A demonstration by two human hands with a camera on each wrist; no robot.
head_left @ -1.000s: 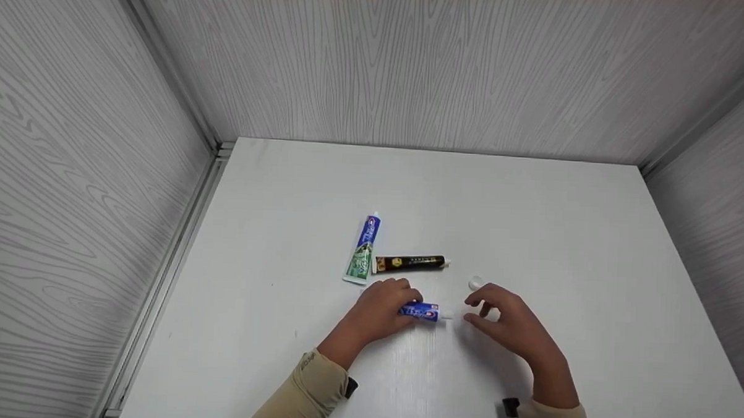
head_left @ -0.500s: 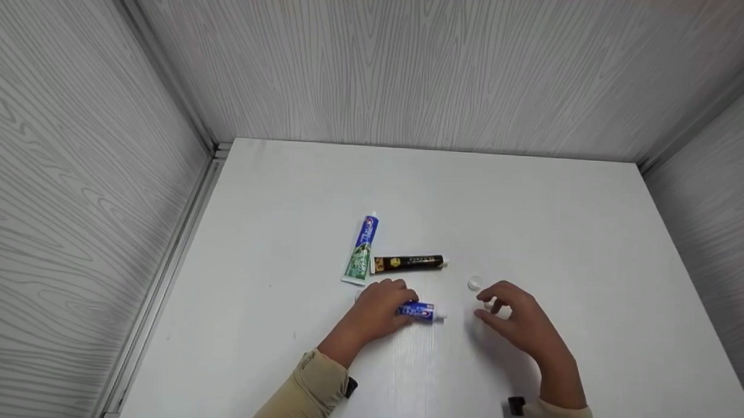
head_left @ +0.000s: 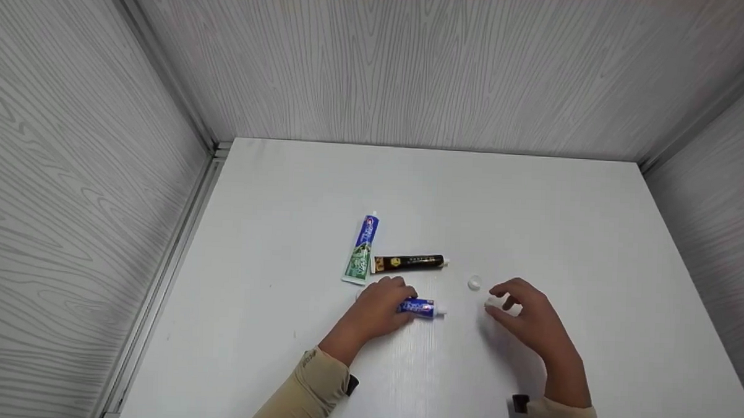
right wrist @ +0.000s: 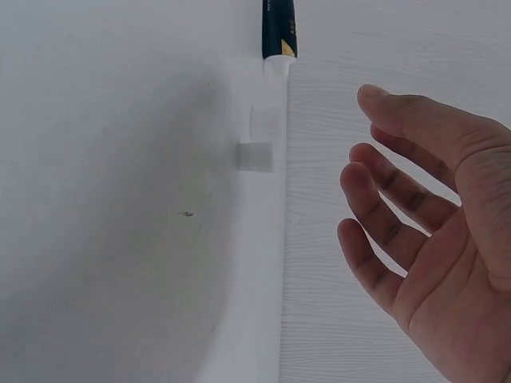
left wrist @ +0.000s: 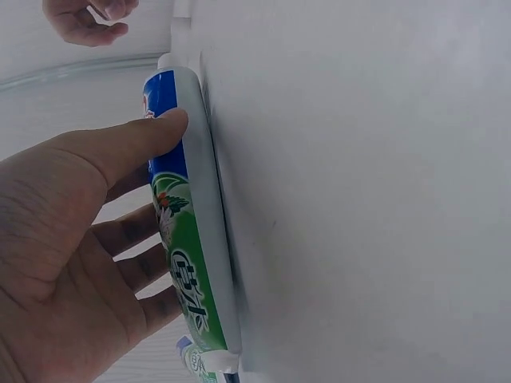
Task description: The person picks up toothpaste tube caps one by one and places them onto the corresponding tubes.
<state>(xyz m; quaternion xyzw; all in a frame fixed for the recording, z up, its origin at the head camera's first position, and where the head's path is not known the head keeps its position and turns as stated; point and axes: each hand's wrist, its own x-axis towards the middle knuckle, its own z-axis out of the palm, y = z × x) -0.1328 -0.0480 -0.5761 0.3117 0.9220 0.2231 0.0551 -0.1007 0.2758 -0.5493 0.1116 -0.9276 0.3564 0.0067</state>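
Observation:
My left hand (head_left: 381, 305) grips a blue and green toothpaste tube (head_left: 418, 307) lying on the table, thumb on one side and fingers on the other. In the left wrist view the toothpaste tube (left wrist: 188, 239) shows its printed face, its white nozzle (left wrist: 165, 61) bare of a cap. To the right, my right hand (head_left: 526, 313) is held just above the table with loosely bent fingers. By its fingertips is a small white cap (head_left: 491, 301); the right wrist view shows this cap (right wrist: 255, 157) standing on the table, apart from the fingers. Another white cap (head_left: 474, 282) lies just behind it.
Beyond the left hand lie a second blue and green toothpaste tube (head_left: 362, 249) and a black toothpaste tube (head_left: 408, 263), their ends almost meeting. The white table (head_left: 286, 193) is enclosed by grey wood-grain panels (head_left: 377, 67) at the back and sides.
My right hand has moved right, away from the tube's nozzle. A white cap now stands at its fingertips, where they have parted from it. The left hand keeps its grip on the toothpaste tube.

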